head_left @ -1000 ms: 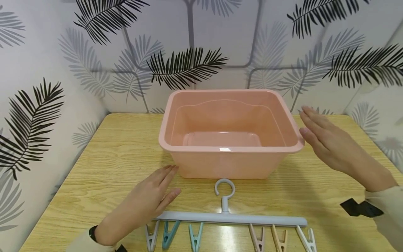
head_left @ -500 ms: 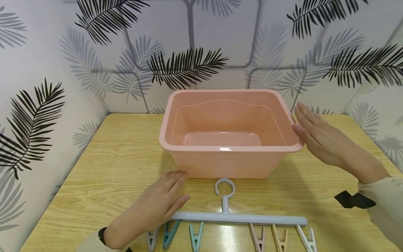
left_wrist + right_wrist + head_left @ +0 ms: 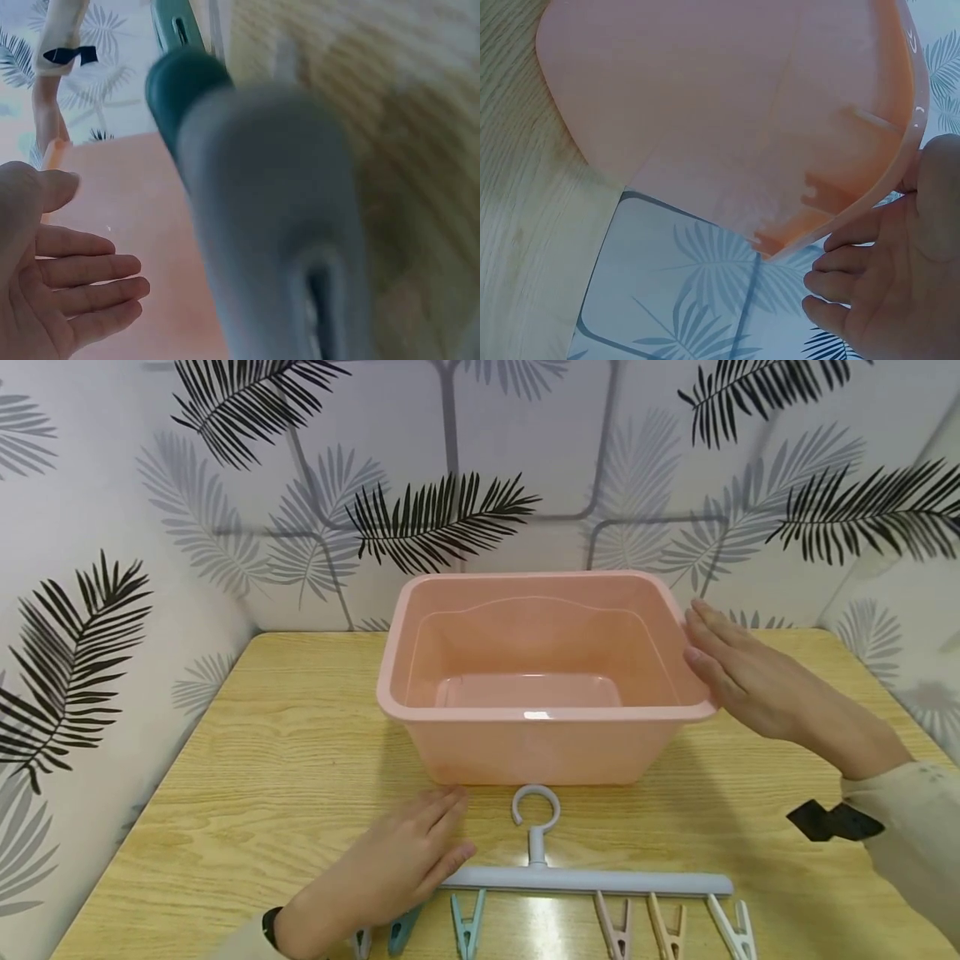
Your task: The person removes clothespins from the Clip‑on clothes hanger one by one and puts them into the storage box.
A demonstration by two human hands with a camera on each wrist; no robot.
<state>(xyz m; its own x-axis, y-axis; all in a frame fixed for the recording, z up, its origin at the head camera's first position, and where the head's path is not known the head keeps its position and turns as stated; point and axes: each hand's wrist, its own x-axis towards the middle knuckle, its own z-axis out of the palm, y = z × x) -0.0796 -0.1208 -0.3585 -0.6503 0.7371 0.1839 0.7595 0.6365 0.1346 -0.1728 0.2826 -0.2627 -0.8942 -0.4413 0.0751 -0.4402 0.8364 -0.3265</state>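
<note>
A pink plastic basin point(image 3: 532, 752) stands upright on the table, its open top showing a bare inside. My right hand point(image 3: 750, 685) is at its right rim, fingers straight and together; the right wrist view shows this hand's fingers point(image 3: 840, 285) beside the outer edge. In front of the basin lies a pale blue hanger bar point(image 3: 600, 882) with a round hook point(image 3: 536, 806). My left hand point(image 3: 401, 860), fingers extended, covers the bar's left end and holds nothing. A teal clip point(image 3: 468, 931) hangs off the bar; a grey clip point(image 3: 270, 195) looms blurred in the left wrist view.
Along the bar's right half are a pinkish clip point(image 3: 615, 931), a yellow clip point(image 3: 667, 931) and a white clip point(image 3: 733, 931). A darker teal clip point(image 3: 403, 931) is partly hidden by the left hand. Leaf-patterned walls point(image 3: 525, 443) border the wooden table point(image 3: 285, 735).
My left hand has slid right and slightly nearer, covering more of the hanger bar and clips. My right hand has come left, up against the basin's rim. Basin and hanger stay put.
</note>
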